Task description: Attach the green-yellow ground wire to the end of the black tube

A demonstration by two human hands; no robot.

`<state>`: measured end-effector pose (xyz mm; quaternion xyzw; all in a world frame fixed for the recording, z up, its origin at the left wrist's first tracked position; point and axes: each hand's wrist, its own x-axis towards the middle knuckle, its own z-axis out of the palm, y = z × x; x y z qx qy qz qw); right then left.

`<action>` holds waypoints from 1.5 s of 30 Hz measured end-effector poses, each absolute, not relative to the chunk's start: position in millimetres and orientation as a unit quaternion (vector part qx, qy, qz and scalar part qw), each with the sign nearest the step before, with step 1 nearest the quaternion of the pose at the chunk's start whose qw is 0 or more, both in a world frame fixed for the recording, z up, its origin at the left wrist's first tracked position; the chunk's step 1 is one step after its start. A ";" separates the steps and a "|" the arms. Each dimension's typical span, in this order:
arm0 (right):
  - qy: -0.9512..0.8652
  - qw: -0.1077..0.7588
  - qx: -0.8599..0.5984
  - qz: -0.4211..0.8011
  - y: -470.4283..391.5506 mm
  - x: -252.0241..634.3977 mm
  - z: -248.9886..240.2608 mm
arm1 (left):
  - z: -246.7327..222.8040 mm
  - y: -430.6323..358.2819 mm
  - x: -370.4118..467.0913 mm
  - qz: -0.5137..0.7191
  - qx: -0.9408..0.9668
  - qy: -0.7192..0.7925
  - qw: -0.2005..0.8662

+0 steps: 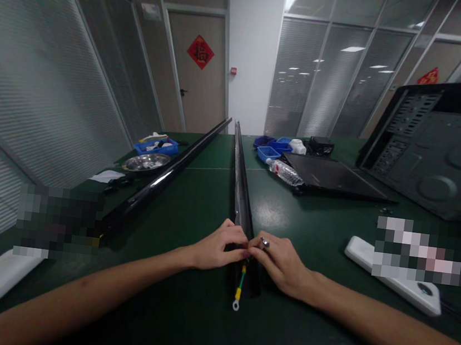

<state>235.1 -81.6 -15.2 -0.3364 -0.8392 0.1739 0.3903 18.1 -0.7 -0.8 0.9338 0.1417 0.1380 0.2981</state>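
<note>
A long black channel-like strip (pixel 240 179) runs away from me along the green table. At its near end, my left hand (pixel 221 247) and my right hand (pixel 282 263) meet with closed, pinching fingers. Out from under the fingertips comes a short green-and-yellow wire (pixel 241 280), which ends in a metal ring terminal (pixel 236 305) pointing toward me. Both hands appear to pinch the upper part of this wire; the exact grip is hidden by the fingers. A ring sits on a finger of my right hand.
Another long black strip (pixel 162 178) slants across the left. Beyond it are a metal dish (pixel 146 163) and a blue tray (pixel 155 147). Rightward lie a plastic bottle (pixel 285 172), blue bins (pixel 268 153), a dark flat panel (pixel 334 177), a computer case (pixel 439 148) and a white device (pixel 394 276).
</note>
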 end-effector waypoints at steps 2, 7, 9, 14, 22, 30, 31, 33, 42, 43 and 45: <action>-0.839 0.387 -0.339 0.175 -81.5 235.4 -15.7 | -0.2 -0.9 18.0 0.141 0.934 0.141 0.296; -0.839 0.388 -0.341 0.171 -81.5 235.6 -16.1 | 1.7 -1.4 18.5 0.139 0.934 0.139 0.298; -0.840 0.388 -0.340 0.169 -81.4 235.6 -16.0 | 2.2 -1.7 18.5 0.137 0.934 0.142 0.299; -0.840 0.391 -0.337 0.168 -80.9 235.8 -16.5 | 2.4 -1.9 17.8 0.130 0.934 0.146 0.298; -0.834 0.399 -0.338 0.174 -81.0 236.0 -17.1 | 0.9 -1.7 18.2 0.137 0.936 0.139 0.292; -0.836 0.404 -0.332 0.167 -81.2 234.6 -14.4 | 1.3 -1.7 18.1 0.131 0.936 0.145 0.293; -0.836 0.403 -0.332 0.168 -81.3 234.6 -14.6 | 1.6 -1.8 18.2 0.132 0.935 0.144 0.294; -0.837 0.400 -0.333 0.170 -81.4 235.0 -15.1 | 2.2 -2.0 18.4 0.132 0.935 0.143 0.296; -0.837 0.400 -0.328 0.177 -81.8 235.9 -14.2 | 2.3 -2.6 18.2 0.137 0.938 0.138 0.288; -0.837 0.401 -0.328 0.177 -81.8 235.8 -14.0 | 2.3 -2.7 18.2 0.138 0.937 0.137 0.289; -0.834 0.404 -0.329 0.178 -82.0 235.5 -13.9 | 2.4 -3.1 18.4 0.140 0.938 0.135 0.288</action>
